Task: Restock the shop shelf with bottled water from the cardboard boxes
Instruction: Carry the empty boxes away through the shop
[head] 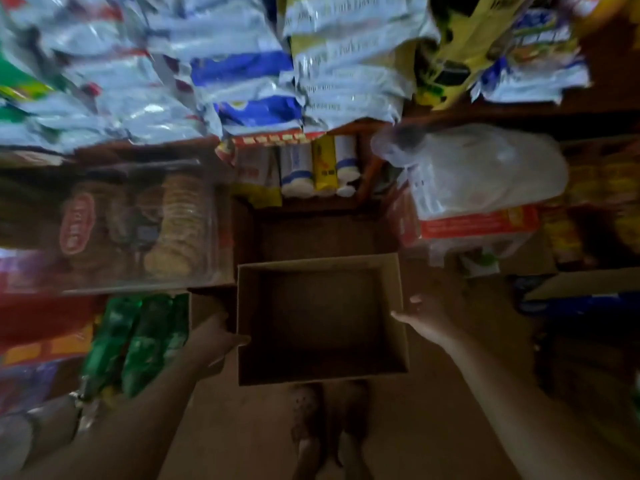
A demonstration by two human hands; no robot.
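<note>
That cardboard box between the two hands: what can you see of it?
The cardboard box is plain brown, rectangular, open at the top and looks empty. It sits level below the camera, above the floor and the person's feet. The left hand grips its left wall; the right hand is at its right edge.

Open cardboard box point(322, 320) centre, inside bare, reachable from above. Second open box point(318, 233) just beyond, also bare inside. Green bottles point(135, 344) crowding near left. Hanging snack packets point(214, 64) overhead far. Clear plastic bag point(485, 171) blocking far right.
</note>
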